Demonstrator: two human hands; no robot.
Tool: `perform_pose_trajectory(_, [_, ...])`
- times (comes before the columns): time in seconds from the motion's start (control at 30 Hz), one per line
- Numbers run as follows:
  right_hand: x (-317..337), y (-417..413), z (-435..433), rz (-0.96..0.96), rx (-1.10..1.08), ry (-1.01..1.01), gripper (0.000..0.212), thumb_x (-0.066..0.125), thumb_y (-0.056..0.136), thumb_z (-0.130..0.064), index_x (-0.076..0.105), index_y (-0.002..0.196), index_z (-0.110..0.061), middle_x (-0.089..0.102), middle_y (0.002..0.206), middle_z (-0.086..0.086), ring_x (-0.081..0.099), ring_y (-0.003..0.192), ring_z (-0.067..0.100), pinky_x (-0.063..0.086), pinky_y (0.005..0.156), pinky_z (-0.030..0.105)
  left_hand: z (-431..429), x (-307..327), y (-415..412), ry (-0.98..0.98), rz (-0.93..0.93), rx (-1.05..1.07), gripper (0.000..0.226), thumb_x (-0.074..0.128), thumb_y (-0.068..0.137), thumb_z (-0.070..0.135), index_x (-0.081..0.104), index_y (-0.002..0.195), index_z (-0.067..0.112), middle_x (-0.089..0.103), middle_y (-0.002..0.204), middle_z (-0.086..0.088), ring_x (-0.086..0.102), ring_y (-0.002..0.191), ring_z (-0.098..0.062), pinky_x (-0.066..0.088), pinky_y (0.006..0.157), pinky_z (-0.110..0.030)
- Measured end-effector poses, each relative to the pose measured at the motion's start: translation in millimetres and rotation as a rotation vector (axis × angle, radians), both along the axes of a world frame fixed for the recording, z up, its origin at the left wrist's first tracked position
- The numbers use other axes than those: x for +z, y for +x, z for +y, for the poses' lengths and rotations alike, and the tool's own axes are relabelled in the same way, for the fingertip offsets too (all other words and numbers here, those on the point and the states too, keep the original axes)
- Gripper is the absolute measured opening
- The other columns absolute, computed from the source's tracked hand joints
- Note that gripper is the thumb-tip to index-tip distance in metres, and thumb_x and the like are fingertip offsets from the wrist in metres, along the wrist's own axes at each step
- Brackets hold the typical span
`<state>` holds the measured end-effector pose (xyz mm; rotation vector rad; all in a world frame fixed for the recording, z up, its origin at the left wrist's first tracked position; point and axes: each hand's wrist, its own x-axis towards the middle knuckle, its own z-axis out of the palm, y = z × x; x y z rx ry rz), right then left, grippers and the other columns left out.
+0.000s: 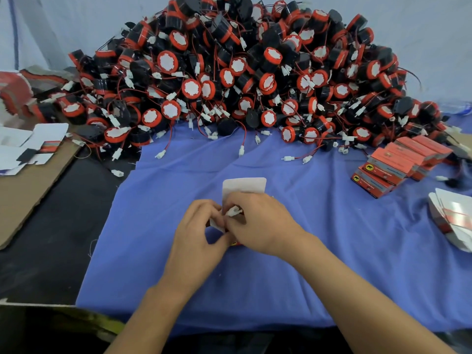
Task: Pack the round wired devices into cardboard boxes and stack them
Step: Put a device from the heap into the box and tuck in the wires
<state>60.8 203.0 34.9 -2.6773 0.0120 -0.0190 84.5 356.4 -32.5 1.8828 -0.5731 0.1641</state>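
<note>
The pile of round wired devices [229, 72] heaps across the far surface, too many for us to count. On the blue cloth [332, 251], at our right, lies one stack of packed boxes [398, 164], several, too blurred to number. The left grip [196, 231] curls round the one open box [244, 185], its long axis and flap pointing away from us. The right grip [260, 223], nearer the mouth, pinches the single white connector [233, 211]; we judge it tucks straight forward.

Device heap [242, 72]; stacked boxes [398, 162]; open box [244, 186]
</note>
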Motion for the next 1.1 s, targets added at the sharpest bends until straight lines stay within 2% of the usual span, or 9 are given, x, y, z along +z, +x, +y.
perform_pose_trajectory(0.07, [-1,-2,-2,-0.008,0.031,-0.018,0.015,0.056,0.096,-0.042,0.066,0.100,-0.032,0.068,0.093,-0.010,0.059,0.086,0.018,0.040,0.072,0.033,-1,-4,-1,-0.065,0.039,0.010,0.031,0.081,0.070,0.034,0.057,0.090,0.035,0.063,0.104,0.011,0.064,0.097,-0.015,0.051,0.078,-0.025])
perform_pose_trajectory(0.17, [2,-5,-8,0.018,0.106,0.015,0.008,0.055,0.096,-0.037,0.062,0.097,-0.033,0.063,0.094,-0.015,0.057,0.094,0.013,0.049,0.077,0.038,-1,-7,-2,-0.096,0.086,0.008,0.040,0.078,0.070,0.045,0.056,0.103,0.044,0.064,0.110,0.015,0.064,0.102,-0.012,0.050,0.081,-0.018])
perform_pose_trajectory(0.3, [4,-6,-14,0.034,0.206,0.001,0.013,0.053,0.097,-0.035,0.057,0.092,-0.024,0.056,0.093,-0.013,0.051,0.098,0.011,0.051,0.082,0.043,1,-7,-1,-0.035,0.032,-0.035,0.035,0.077,0.077,0.043,0.057,0.106,0.043,0.061,0.113,0.015,0.062,0.107,-0.010,0.044,0.084,-0.011])
perform_pose_trajectory(0.4, [4,-6,-15,0.018,0.227,-0.045,0.030,0.043,0.094,-0.049,0.056,0.089,-0.022,0.054,0.092,-0.011,0.050,0.096,0.012,0.050,0.084,0.040,1,-8,-1,0.014,-0.012,-0.068,0.023,0.073,0.083,0.041,0.061,0.102,0.037,0.057,0.118,0.013,0.061,0.111,-0.008,0.043,0.085,-0.009])
perform_pose_trajectory(0.63, [-2,-12,-20,0.025,0.244,-0.088,0.037,0.036,0.088,-0.054,0.057,0.090,-0.024,0.053,0.104,-0.012,0.047,0.108,0.009,0.047,0.092,0.032,0,-8,-5,0.104,-0.043,-0.032,0.022,0.065,0.083,0.055,0.060,0.098,0.039,0.048,0.126,0.026,0.058,0.112,-0.002,0.052,0.079,-0.022])
perform_pose_trajectory(0.8, [-10,-16,-23,-0.026,0.256,-0.076,0.045,0.035,0.095,-0.059,0.063,0.112,-0.028,0.051,0.117,-0.019,0.041,0.119,0.001,0.042,0.101,0.024,0,-11,-6,0.195,-0.118,0.030,0.018,0.058,0.086,0.051,0.059,0.100,0.040,0.047,0.127,0.029,0.059,0.102,-0.001,0.054,0.073,-0.028])
perform_pose_trajectory(0.9, [-18,-19,-28,-0.136,0.266,-0.087,0.039,0.046,0.101,-0.055,0.066,0.117,-0.026,0.052,0.118,-0.018,0.044,0.117,0.005,0.038,0.102,0.019,0,-10,-7,0.273,-0.181,0.069,0.016,0.054,0.089,0.050,0.058,0.102,0.040,0.048,0.128,0.027,0.058,0.096,-0.001,0.047,0.067,-0.021])
perform_pose_trajectory(1.0, [-26,-24,-32,-0.253,0.239,-0.099,0.033,0.051,0.104,-0.047,0.068,0.117,-0.023,0.055,0.113,-0.010,0.049,0.110,0.014,0.041,0.099,0.024,-1,-9,-8,0.340,-0.226,0.105,0.016,0.057,0.091,0.050,0.060,0.101,0.039,0.050,0.126,0.024,0.059,0.093,-0.003,0.038,0.066,-0.012])
perform_pose_trajectory(1.1, [-35,-24,-33,-0.326,0.238,-0.108,0.026,0.048,0.107,-0.030,0.069,0.118,-0.018,0.057,0.112,-0.005,0.052,0.109,0.019,0.042,0.100,0.029,-3,-9,-10,0.343,-0.238,0.150,0.014,0.060,0.088,0.048,0.062,0.098,0.039,0.052,0.124,0.024,0.060,0.091,-0.004,0.038,0.068,-0.011])
